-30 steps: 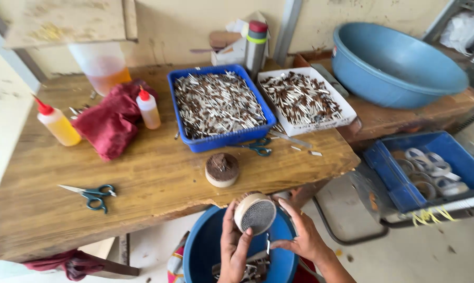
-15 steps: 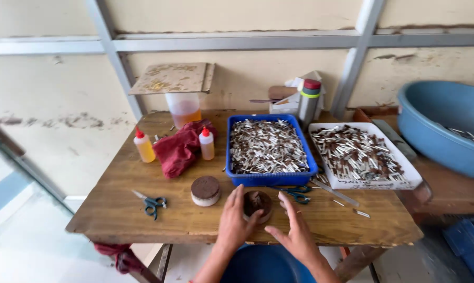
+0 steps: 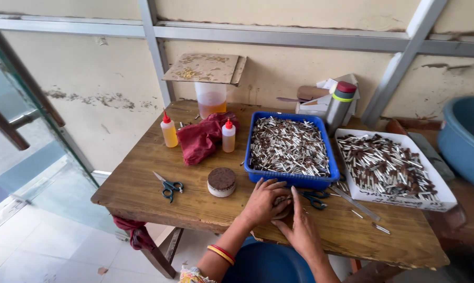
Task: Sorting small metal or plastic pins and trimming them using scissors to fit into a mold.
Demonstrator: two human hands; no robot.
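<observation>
My left hand (image 3: 262, 202) is cupped over a small round container (image 3: 283, 210) that rests on the wooden table (image 3: 142, 188), just in front of the blue tray (image 3: 293, 179) full of small brown-and-white sticks. My right hand (image 3: 302, 230) lies flat beside it, with its fingers touching the container's right side. The container is mostly hidden under my hands. A second round container with a dark brown top (image 3: 221, 182) stands to the left of my hands.
Also on the table: two pairs of scissors (image 3: 168, 185) (image 3: 315, 198), two squeeze bottles (image 3: 168, 131) (image 3: 228, 135), a red cloth (image 3: 203, 137), a white tray of sticks (image 3: 446, 196) and a flask (image 3: 339, 107). A blue bucket (image 3: 268, 264) sits below, a blue basin (image 3: 465, 139) at right, a glass door at left.
My hands have brought the round container up from over the blue bucket and set it on the table in front of the blue tray. The view has lifted toward the wall.
</observation>
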